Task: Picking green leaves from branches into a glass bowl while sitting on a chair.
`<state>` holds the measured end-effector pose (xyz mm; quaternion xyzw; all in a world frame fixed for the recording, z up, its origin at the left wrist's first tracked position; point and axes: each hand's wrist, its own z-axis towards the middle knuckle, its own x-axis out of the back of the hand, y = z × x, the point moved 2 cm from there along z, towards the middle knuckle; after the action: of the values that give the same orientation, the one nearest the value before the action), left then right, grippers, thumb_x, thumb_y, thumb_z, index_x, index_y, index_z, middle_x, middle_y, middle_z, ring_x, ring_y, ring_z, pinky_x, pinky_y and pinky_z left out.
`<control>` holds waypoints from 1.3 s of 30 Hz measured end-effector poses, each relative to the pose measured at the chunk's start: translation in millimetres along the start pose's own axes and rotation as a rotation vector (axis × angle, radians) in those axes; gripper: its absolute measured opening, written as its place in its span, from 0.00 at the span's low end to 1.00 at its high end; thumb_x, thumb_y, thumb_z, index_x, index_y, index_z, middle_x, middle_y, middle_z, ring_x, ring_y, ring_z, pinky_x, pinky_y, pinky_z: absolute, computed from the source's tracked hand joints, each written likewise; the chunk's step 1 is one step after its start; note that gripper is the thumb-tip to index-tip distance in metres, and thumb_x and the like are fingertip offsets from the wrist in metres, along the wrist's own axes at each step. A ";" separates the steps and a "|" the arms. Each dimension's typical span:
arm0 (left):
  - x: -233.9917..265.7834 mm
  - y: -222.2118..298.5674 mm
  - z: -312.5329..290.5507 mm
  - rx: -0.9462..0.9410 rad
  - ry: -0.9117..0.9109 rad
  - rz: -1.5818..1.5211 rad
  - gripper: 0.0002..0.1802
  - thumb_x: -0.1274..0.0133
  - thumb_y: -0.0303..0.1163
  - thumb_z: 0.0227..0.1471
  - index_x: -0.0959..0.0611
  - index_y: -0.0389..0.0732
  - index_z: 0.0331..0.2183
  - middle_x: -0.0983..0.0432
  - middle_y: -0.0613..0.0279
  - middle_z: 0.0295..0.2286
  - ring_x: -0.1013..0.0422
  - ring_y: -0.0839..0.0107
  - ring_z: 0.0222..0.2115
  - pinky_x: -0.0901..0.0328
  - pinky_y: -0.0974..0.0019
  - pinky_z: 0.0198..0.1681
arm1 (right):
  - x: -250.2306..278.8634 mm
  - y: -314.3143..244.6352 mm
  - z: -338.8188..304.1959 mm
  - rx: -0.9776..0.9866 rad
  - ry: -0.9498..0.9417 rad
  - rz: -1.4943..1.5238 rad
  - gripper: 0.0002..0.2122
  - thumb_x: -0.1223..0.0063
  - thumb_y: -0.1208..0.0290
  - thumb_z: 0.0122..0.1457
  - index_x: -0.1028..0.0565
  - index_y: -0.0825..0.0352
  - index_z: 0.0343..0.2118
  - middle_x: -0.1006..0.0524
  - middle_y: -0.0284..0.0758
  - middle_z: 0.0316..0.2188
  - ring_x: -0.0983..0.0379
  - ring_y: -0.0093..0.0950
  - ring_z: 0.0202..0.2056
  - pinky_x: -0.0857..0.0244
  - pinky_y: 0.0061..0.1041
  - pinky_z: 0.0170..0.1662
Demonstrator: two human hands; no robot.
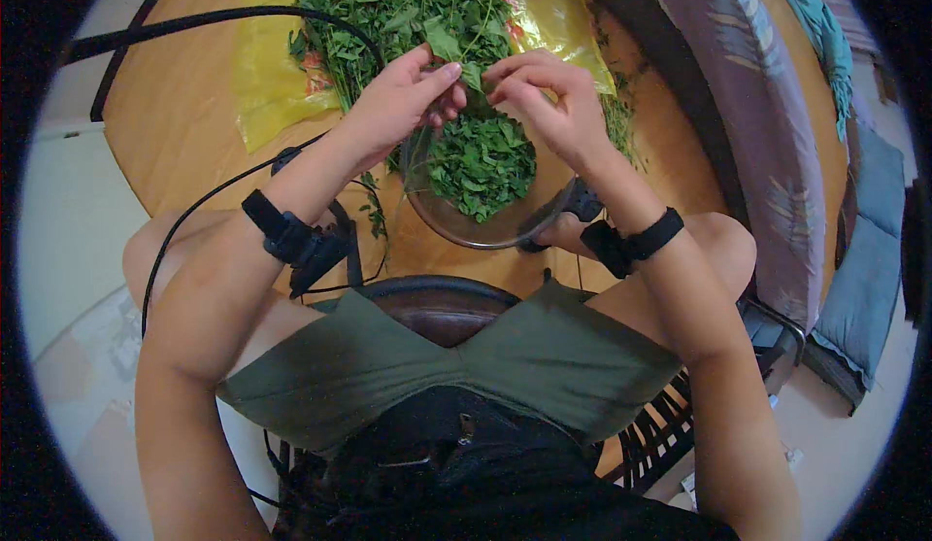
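Note:
Both hands are raised over the far side of a clear glass bowl [466,244]. Loose picked green leaves [482,167] lie in the bowl. My left hand [403,99] is closed on a leafy green sprig [445,44], with its thumb pointing toward my other hand. Across from it, my right hand [558,104] has its thumb and fingertips pinched together at a leaf [472,77] of that sprig; the exact contact is partly hidden. Beyond the hands spreads a large heap of leafy stems [398,2].
The heap rests on a yellow plastic bag [272,104] on a round wooden table [165,84]. Stray stems [377,211] hang beside the bowl's left side. A black cable [223,15] crosses over the table at the left. At the right stands a padded purple-grey cover [777,152].

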<state>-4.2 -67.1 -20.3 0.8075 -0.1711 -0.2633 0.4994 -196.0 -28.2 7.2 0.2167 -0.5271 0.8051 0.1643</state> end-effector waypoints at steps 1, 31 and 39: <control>-1.5 1.7 -1.5 0.005 -0.004 0.065 0.11 0.54 0.39 0.60 0.28 0.43 0.39 0.28 0.69 0.28 0.33 0.80 0.28 0.37 0.76 0.30 | 0.4 2.7 -1.0 -0.072 -0.014 0.137 0.06 0.40 0.73 0.48 0.21 0.69 0.28 0.21 0.35 0.30 0.25 0.25 0.31 0.33 0.21 0.37; -1.1 -10.6 0.7 -0.024 -0.087 0.271 0.11 0.61 0.34 0.61 0.29 0.39 0.41 0.28 0.67 0.26 0.33 0.80 0.23 0.37 0.77 0.25 | -17.5 23.7 -6.0 -0.376 -0.240 0.369 0.15 0.45 0.60 0.57 0.25 0.68 0.37 0.26 0.28 0.27 0.32 0.17 0.30 0.36 0.18 0.34; -2.7 -13.8 0.2 -0.050 -0.081 0.330 0.10 0.58 0.34 0.60 0.29 0.40 0.41 0.28 0.67 0.25 0.33 0.81 0.23 0.36 0.76 0.25 | -17.9 16.4 -9.5 -0.646 -0.356 0.335 0.16 0.39 0.57 0.52 0.21 0.68 0.34 0.27 0.24 0.21 0.34 0.13 0.25 0.40 0.16 0.30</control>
<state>-6.3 -59.7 -32.0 0.7446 -0.3147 -0.2141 0.5484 -190.5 -26.5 -18.2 0.2010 -0.8013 0.5635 -0.0033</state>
